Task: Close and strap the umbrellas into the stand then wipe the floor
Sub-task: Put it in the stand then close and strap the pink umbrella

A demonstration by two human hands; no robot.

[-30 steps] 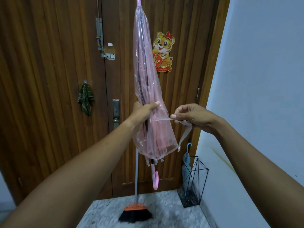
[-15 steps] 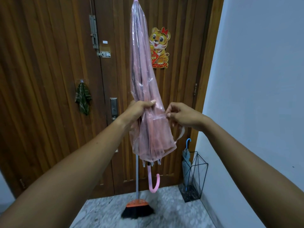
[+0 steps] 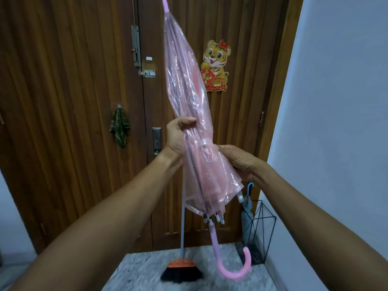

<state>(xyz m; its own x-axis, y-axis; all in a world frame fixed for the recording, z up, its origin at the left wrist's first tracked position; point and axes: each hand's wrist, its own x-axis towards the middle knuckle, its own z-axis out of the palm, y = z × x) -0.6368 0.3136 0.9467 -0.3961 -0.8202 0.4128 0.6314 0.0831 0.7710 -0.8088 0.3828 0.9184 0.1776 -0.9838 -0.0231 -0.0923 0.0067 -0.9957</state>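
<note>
Here, the left hand (image 3: 179, 141) clasps the umbrella (image 3: 189, 85) folds; the right hand (image 3: 238, 161) pinches the strap (image 3: 204, 143). Pull it snug before fastening, with folds bunched tight.

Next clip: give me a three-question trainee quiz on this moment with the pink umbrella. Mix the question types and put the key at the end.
1. True or false: the pink umbrella already stands in the stand.
2. What hangs from the hook on the door? A) a green cloth B) a key ring C) a hat
3. Fill in: the ___ hand grips the umbrella higher up than the other.
Key: 1 false, both hands hold it up in front of the door. 2 A. 3 left: the left hand sits above the right hand.
</note>
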